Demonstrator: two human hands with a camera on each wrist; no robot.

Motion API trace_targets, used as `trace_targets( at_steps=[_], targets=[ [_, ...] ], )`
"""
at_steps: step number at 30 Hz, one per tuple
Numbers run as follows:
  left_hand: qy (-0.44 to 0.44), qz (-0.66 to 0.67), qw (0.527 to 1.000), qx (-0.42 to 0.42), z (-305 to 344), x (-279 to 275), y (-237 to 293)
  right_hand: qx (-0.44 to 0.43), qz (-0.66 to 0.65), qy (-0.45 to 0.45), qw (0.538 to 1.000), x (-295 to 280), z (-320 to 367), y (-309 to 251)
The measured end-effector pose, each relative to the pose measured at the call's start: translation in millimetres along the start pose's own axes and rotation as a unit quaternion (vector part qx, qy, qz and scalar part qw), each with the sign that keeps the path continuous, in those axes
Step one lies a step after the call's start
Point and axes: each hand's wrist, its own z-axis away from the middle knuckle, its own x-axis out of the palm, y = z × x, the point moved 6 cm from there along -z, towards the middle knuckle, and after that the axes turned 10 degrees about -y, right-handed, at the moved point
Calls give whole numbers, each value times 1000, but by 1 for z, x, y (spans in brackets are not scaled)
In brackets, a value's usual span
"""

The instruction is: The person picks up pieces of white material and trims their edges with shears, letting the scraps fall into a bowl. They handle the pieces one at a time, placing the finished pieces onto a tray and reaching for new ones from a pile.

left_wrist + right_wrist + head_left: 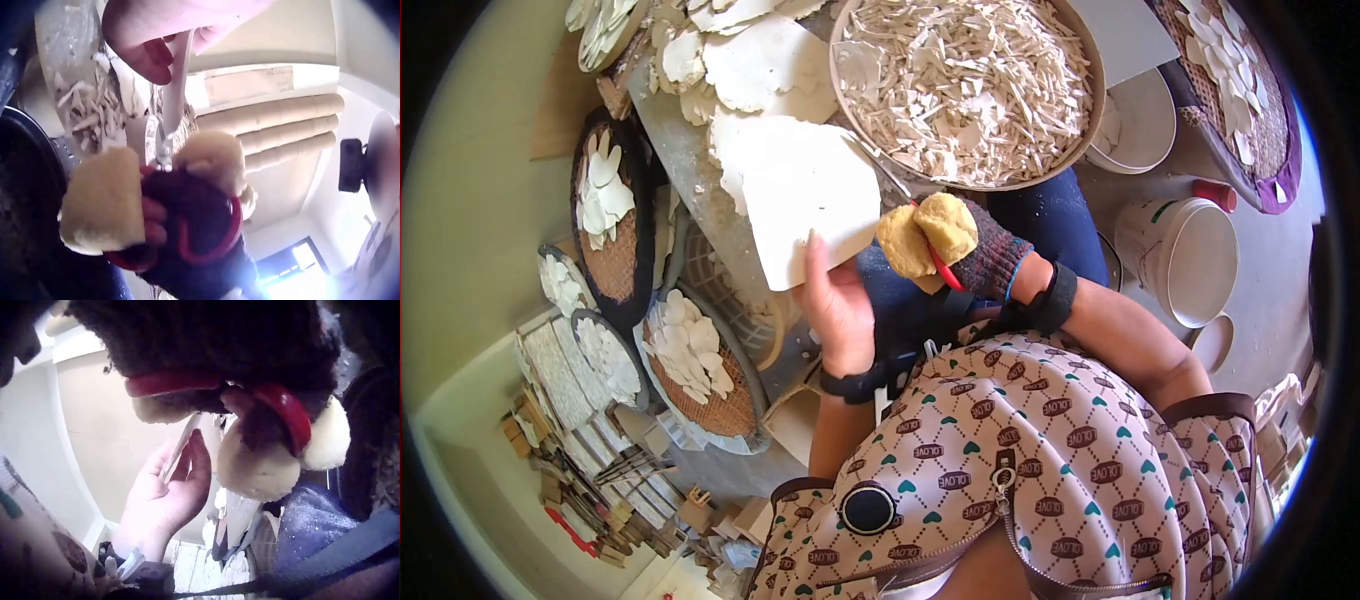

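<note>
A thin white sheet (815, 195) is pinched at its lower edge by the bare left hand (840, 315), thumb on top; the right wrist view shows the sheet edge-on in the left hand (165, 500). The right hand (990, 250), in a dark knitted glove, grips red-handled scissors (941, 262) with yellow foam pads (948, 228) around the handles. The scissor blades (890, 180) lie at the sheet's right edge. In the left wrist view a foam pad (103, 203) and the red handle (236, 228) surround the gloved fingers.
A round tray (837, 90) of white scraps stands beyond the hands. More white sheets (765, 65) are stacked at the upper left of the work surface. Baskets holding white cut pieces (685, 345) stand at left, and white buckets (1190, 262) at right.
</note>
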Motion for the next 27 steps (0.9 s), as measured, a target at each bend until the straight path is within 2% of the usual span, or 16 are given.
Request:
trace_targets(
  at_steps=[2, 4, 6, 9, 10, 11, 12, 14, 16, 20, 21, 22, 23, 24, 26, 27],
  targets=[
    [7, -1, 999, -31, -9, -4, -9, -53, 164, -11, 985, 1, 2, -9],
    [-6, -8, 998, -55, -20, -11, -15, 12, 24, -7, 1000, 3, 4, 15],
    [-27, -46, 997, -64, -27, -15, -6, 45, -50, -10, 998, 2, 5, 24],
    [-73, -100, 990, -68, -25, -7, 8, 26, -48, -23, 998, -4, 0, 13],
    [-74, -108, 989, -68, -21, -6, 9, 6, -44, -26, 999, -6, -4, 5],
    [-75, -117, 988, -67, -20, -4, 11, -79, 76, -20, 994, -9, -8, -10],
    [-73, -110, 989, -71, -19, -2, 14, -161, 195, 8, 968, -11, -9, -25],
    [-72, -90, 989, -88, -19, -5, 14, -102, 62, -6, 993, -8, -10, -19],
    [-74, -77, 989, -105, -21, -10, 13, -69, -17, -17, 997, -5, -10, -15],
    [-98, -85, 985, -113, -27, -14, 22, -69, -16, -34, 997, -2, -7, -4],
    [-108, -90, 984, -108, -27, -12, 25, -36, -89, -33, 995, -2, -8, -2],
    [-115, -97, 983, -110, -27, -10, 27, -3, -163, -27, 986, -3, -8, -1],
    [-123, -104, 981, -112, -27, -9, 29, 66, -319, -13, 945, 1, -4, 4],
    [-131, -111, 978, -114, -26, -9, 30, 133, -466, 1, 875, 7, 0, 8],
    [-128, -111, 979, -115, -25, -10, 30, 55, -205, -26, 977, 6, 0, 32],
    [-127, -109, 979, -115, -25, -9, 30, 41, -142, -34, 988, 5, -1, 34]
  ],
)
